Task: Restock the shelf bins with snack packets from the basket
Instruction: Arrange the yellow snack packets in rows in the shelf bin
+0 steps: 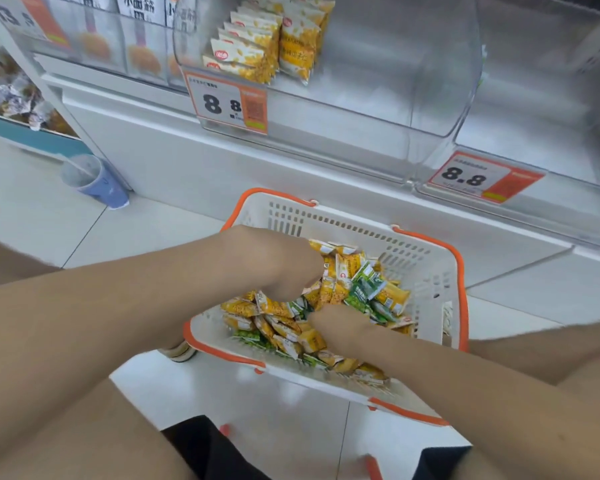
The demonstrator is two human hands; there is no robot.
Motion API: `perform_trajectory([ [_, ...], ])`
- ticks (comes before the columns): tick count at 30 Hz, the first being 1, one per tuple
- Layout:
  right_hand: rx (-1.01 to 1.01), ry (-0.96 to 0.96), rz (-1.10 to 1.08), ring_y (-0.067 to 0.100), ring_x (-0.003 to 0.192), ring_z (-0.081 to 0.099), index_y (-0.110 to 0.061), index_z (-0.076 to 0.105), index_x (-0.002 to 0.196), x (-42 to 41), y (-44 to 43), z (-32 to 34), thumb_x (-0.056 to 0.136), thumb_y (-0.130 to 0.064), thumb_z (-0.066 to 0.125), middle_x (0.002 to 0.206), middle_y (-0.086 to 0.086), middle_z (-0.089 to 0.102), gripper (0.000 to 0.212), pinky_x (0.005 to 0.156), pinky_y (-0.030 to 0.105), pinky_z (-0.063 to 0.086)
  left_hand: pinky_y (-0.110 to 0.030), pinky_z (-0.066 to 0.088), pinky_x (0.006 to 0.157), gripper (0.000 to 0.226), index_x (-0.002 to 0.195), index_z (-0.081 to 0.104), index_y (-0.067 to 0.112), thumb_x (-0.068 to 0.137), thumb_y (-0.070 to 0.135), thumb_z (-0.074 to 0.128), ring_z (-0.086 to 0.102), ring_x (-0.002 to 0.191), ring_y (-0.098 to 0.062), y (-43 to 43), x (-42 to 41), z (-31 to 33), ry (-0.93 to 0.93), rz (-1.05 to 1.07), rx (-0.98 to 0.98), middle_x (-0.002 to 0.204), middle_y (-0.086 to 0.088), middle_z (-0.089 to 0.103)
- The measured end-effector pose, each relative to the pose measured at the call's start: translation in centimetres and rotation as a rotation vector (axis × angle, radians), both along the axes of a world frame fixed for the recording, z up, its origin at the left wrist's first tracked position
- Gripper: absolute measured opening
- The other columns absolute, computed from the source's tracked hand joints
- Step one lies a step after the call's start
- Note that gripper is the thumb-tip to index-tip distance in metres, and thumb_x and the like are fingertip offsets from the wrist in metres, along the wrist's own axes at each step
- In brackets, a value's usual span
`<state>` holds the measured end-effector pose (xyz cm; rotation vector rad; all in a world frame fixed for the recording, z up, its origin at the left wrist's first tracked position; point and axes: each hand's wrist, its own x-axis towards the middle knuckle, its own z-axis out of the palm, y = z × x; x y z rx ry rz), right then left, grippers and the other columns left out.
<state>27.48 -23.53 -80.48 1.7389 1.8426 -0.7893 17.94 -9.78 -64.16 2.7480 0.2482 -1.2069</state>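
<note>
**Snack packets in the basket, both hands in the pile**

Snack packets (392, 296), yellow ones mixed with green, lay heaped in a white basket (326, 220) with an orange rim. The basket stood on the tiled floor (32, 209), just in front of the shelf base.

- Left hand (267, 261): knuckles up, reaching in from the basket's left side. The fingers curled down over a clump of yellow packets near the middle of the pile, the grip closed on them, though the fingertips were hidden.
- Right hand (343, 325): came in from the near right, low on the pile. Its fingers were pushed in among the packets and out of sight, so I could not tell whether that grip held anything or how far open it was.
- The two hands were close together, almost meeting over the heap.

Above the basket sat a clear shelf bin (378, 98) with yellow stocked packets (253, 53) standing on edge in rows at its left end. A price tag (231, 105) marked 8.8 was on the bin's front. A second clear bin (534, 133) sat to the right with its own tag (478, 178), also 8.8.

A pale blue cup (97, 183) with a straw stood on the floor to the left, by the shelf upright.
</note>
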Motion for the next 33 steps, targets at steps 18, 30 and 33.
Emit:
perform_trajectory([
  [18,1.132,0.63,-0.567,0.008,0.064,0.067,-0.024,0.077,0.099,3.9,6.3,23.6,0.086,-0.023,0.078,0.079,-0.006,0.074,0.013,0.065,0.019,0.053,-0.028,0.058,0.063,0.021,0.099,0.065,0.018,0.089,0.02,0.083,0.075,0.068,-0.011,6.5,-2.5,10.1,-0.651,0.576,-0.47,0.084,0.002,0.071],
  [30,0.991,1.079,-0.837,0.01,0.066,0.063,-0.004,0.07,0.103,5.2,8.2,25.1,0.1,-0.02,0.068,0.076,0.0,0.072,0.017,0.062,0.022,0.05,-0.029,0.053,0.078,0.036,0.114,0.075,0.014,0.08,0.022,0.084,0.074,0.091,-0.013,6.3,-1.3,10.2,-0.934,1.083,-0.987,0.102,-0.003,0.08],
  [33,0.953,1.197,-0.915,0.017,0.068,0.063,-0.002,0.071,0.106,5.0,8.6,25.2,0.095,-0.022,0.074,0.081,0.011,0.071,0.023,0.063,0.031,0.052,-0.026,0.06,0.076,0.045,0.111,0.075,0.008,0.069,0.014,0.089,0.076,0.089,-0.017,6.6,-1.2,10.0,-1.06,1.142,-1.025,0.104,-0.011,0.079],
])
